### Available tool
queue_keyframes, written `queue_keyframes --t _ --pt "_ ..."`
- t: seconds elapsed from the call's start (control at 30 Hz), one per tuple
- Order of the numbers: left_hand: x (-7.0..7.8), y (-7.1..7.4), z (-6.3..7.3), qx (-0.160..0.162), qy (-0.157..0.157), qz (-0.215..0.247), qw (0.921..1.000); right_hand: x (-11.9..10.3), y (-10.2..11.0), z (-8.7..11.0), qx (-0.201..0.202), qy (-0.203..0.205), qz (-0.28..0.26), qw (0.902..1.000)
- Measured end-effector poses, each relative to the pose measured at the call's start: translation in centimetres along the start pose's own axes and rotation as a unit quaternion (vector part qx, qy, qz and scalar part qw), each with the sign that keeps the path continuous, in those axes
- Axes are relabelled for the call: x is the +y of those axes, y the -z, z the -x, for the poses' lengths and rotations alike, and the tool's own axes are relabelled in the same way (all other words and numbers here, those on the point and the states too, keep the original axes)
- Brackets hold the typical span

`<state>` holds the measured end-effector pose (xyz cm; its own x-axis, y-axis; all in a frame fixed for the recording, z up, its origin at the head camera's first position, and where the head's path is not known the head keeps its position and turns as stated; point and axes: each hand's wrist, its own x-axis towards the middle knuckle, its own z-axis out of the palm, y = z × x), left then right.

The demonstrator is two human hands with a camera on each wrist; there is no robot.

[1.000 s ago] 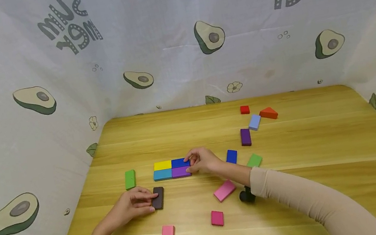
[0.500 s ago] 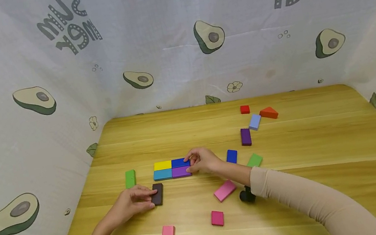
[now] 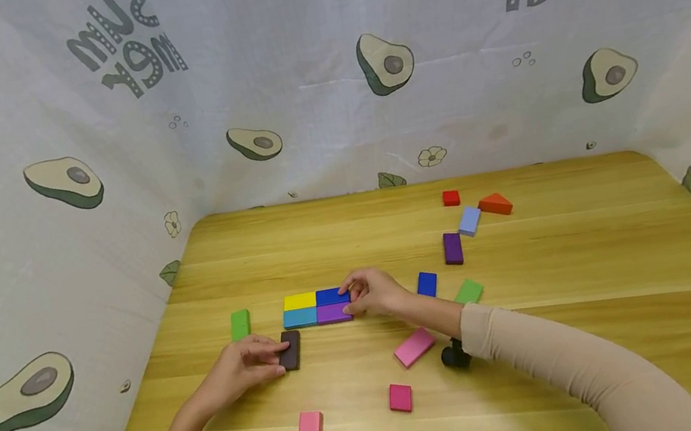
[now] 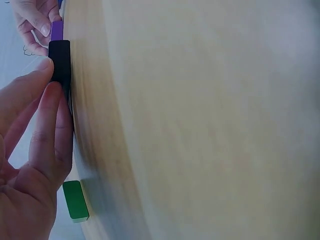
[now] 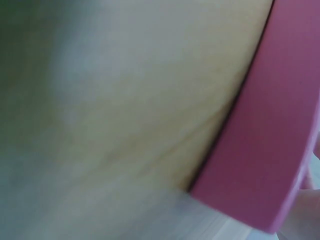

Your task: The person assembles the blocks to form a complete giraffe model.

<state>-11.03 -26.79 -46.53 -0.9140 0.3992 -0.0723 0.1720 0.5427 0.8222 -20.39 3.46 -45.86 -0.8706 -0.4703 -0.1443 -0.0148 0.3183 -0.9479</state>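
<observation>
While crosswise, dark block [image 3: 290,351] near grid-edge [image 3: 300,322]

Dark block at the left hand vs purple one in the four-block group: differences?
Colour: the dark block is near-black; the purple block is bright violet.
Pose: the dark block's long side points roughly away from the person; the purple block's runs crosswise.
Hands: the left hand pinches the dark block; the right hand has its thumb at the purple block's right end.
Shared: both are rectangular.
</observation>
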Motion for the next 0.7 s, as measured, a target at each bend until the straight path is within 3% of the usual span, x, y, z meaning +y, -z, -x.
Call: queue_keyframes --t 0.2,0.7 --pt "0.18 0.01 -0.12 0.005 0.007 0.0 1.0 0.21 0.2 -0.08 -0.007 0.018 -0.002 0.9998" --pt "0.12 0.1 -0.3 0.009 0.013 -0.012 0.9998 0.17 0.13 -0.13 -0.011 0.018 -0.005 0.9998"
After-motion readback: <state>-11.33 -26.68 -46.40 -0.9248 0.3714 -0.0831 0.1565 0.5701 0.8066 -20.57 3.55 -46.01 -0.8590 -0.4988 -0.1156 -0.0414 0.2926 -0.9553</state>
